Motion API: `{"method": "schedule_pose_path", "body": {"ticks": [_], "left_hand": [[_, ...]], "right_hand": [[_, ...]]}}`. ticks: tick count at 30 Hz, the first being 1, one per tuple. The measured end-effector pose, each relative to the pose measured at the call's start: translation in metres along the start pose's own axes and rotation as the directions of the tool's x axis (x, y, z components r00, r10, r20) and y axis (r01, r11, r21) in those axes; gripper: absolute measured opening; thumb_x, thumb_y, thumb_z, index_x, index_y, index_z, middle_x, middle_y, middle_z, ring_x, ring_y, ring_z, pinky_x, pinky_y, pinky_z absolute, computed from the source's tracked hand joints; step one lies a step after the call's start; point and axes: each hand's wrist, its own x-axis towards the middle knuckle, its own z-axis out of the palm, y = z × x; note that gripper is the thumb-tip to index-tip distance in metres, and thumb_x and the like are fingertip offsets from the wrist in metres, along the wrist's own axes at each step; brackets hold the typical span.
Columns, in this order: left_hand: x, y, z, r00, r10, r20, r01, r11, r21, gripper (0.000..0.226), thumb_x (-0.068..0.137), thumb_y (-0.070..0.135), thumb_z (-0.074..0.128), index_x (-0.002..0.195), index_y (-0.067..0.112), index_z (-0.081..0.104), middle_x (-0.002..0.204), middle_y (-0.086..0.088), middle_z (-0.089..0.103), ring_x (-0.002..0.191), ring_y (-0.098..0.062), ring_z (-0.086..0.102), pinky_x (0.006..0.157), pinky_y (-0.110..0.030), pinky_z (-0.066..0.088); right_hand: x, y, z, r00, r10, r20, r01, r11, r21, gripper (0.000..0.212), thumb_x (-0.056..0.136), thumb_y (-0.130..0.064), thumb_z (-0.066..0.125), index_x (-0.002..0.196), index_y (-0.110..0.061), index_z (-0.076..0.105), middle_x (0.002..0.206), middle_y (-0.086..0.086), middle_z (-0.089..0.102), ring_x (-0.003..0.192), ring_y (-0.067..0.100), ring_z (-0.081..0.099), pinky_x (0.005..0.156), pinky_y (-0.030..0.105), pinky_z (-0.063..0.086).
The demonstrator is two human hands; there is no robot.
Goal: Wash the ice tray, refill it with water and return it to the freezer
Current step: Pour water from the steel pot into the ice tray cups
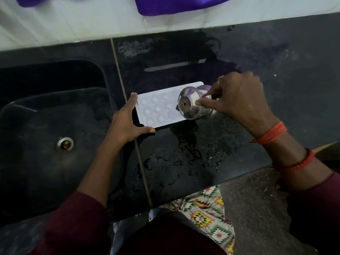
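A white ice tray with heart-shaped cells lies flat on the black counter, just right of the sink. My left hand braces the tray's left end, fingers straight along its edge and thumb against the near corner. My right hand grips a small steel pot, tipped on its side over the tray's right end so that its base faces me. The pot hides the tray's right cells. I cannot make out any water stream.
A black sink with a steel drain lies to the left. Water is spilled on the counter in front of the tray. A white wall with purple cloth runs behind. The counter's front edge is near my body.
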Motion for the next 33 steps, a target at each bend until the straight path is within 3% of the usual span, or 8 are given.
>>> {"method": "schedule_pose_path", "body": {"ticks": [13,22,30,33], "left_hand": [[0.001,-0.003,0.001,1.000,0.006,-0.007,-0.006,1.000,-0.007,0.132,0.054,0.043,0.096,0.159,0.022,0.019,0.163,0.004,0.026,0.148,-0.014,0.028,0.113,-0.023,0.020],[0.000,-0.004,0.002,1.000,0.007,-0.014,-0.008,1.000,-0.020,0.132,0.054,0.041,0.096,0.159,0.022,0.019,0.163,0.006,0.025,0.147,-0.012,0.026,0.112,-0.021,0.018],[0.000,-0.003,0.001,1.000,0.011,-0.017,-0.012,1.000,-0.028,0.131,0.055,0.040,0.096,0.159,0.022,0.019,0.163,0.004,0.027,0.147,-0.013,0.027,0.113,-0.021,0.019],[0.000,-0.003,0.001,1.000,0.011,-0.011,-0.011,1.000,-0.027,0.131,0.055,0.039,0.096,0.160,0.022,0.019,0.163,0.005,0.025,0.147,-0.011,0.026,0.113,-0.020,0.019]], "right_hand": [[0.011,0.003,-0.007,0.998,0.024,-0.061,-0.016,0.992,0.124,0.044,0.075,-0.062,0.073,0.094,-0.023,0.079,0.079,-0.002,0.074,0.066,0.012,0.058,0.066,0.029,0.044],[0.018,-0.002,-0.008,0.998,0.037,-0.049,-0.031,0.992,0.124,0.045,0.076,-0.060,0.074,0.096,-0.021,0.079,0.083,0.003,0.075,0.071,0.019,0.066,0.068,0.034,0.053],[0.022,-0.003,-0.002,0.998,0.034,-0.058,-0.028,0.994,0.106,0.044,0.079,-0.058,0.073,0.098,-0.019,0.079,0.084,0.004,0.076,0.066,0.014,0.058,0.064,0.026,0.043],[0.023,-0.003,-0.001,0.999,0.025,-0.037,-0.022,0.996,0.085,0.045,0.080,-0.059,0.072,0.100,-0.019,0.078,0.085,0.005,0.076,0.071,0.019,0.065,0.066,0.030,0.049]]}}
